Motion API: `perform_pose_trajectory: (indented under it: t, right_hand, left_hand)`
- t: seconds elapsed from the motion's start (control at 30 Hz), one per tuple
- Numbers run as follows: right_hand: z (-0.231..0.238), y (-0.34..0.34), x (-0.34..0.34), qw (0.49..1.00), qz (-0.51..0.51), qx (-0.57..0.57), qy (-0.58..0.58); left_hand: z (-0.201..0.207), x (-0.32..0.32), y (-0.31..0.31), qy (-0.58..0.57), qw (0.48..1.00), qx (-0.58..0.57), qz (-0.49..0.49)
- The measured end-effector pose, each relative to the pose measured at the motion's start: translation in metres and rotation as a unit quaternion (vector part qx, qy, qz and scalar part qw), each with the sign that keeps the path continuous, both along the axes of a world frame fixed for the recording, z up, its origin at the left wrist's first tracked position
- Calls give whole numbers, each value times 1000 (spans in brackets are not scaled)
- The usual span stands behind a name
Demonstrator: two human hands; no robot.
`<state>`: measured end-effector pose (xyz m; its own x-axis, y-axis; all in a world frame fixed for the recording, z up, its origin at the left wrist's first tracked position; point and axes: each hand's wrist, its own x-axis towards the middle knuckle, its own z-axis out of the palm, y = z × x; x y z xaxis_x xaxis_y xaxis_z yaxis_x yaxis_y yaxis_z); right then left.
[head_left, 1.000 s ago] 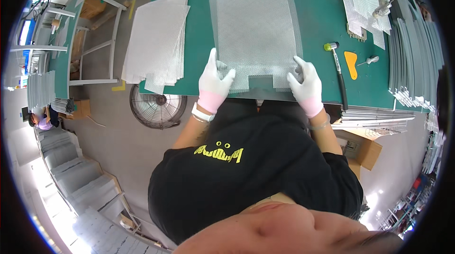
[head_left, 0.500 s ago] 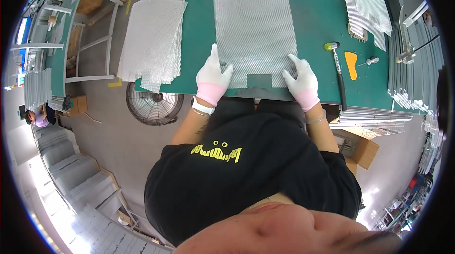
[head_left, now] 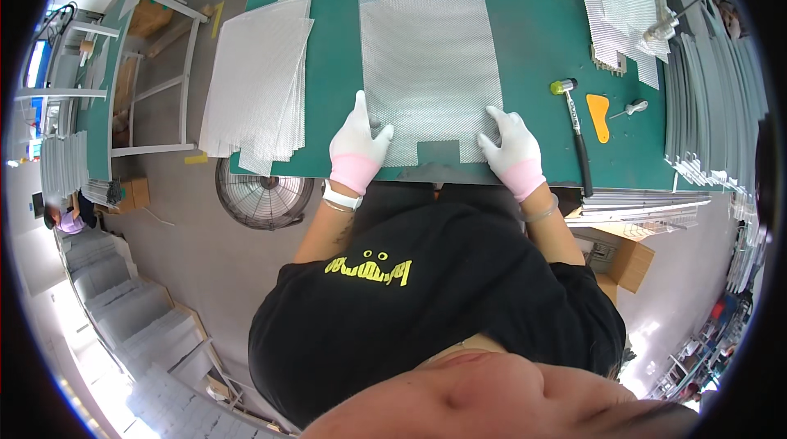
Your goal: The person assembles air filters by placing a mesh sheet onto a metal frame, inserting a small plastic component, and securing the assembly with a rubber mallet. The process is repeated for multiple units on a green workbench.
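A pale grey mesh sheet [head_left: 430,54] lies flat on the green tabletop in front of me, with a rectangular notch in its near edge. My left hand [head_left: 361,140], in a white glove with a pink cuff, rests at the sheet's lower left edge. Its index finger points away from me and the thumb is spread toward the mesh. At the lower right edge, my right hand [head_left: 514,145] wears a matching glove, its fingers and thumb apart and touching the sheet's side. Both hands look open; the undersides of the fingers are hidden.
Fanned mesh sheets [head_left: 256,82] lie at the table's left, with more mesh stacks [head_left: 619,9] along the far side. To the right are a hammer [head_left: 576,131], a yellow scraper [head_left: 598,117] and a small screwdriver [head_left: 635,107]. A floor fan [head_left: 266,193] stands below the table's left corner.
The whole view has shifted slightly, so the table and sheet appear lower in the picture. Both hands keep nearly the same place against the mesh sheet.
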<state>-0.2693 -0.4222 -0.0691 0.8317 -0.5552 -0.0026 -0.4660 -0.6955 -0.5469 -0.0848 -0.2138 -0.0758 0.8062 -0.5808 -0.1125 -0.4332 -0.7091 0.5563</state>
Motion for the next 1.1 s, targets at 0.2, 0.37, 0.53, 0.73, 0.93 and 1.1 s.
perform_pose_trajectory:
  t: [0.2, 0.37, 0.53, 0.73, 0.93, 1.1]
  right_hand:
    - [11, -2, 5, 997, 18, -38, 70]
    - [31, -74, 16, 990, 132, -53, -3]
    - [72, -186, 64, 891, -80, -442, 60]
    - [60, -269, 46, 933, -218, -229, 171]
    - [21, -276, 41, 955, -124, -254, -87]
    - [15, -252, 28, 931, -172, -322, 11]
  left_hand:
    - [9, 3, -4, -31, 996, 83, 12]
    - [5, 18, 2, -184, 978, 38, -92]
    - [19, 34, -15, -196, 959, 88, -187]
    - [96, 62, -104, -271, 889, -129, -346]
    - [67, 131, -309, -159, 938, -119, -284]
    - [32, 151, -414, -160, 986, 20, -40]
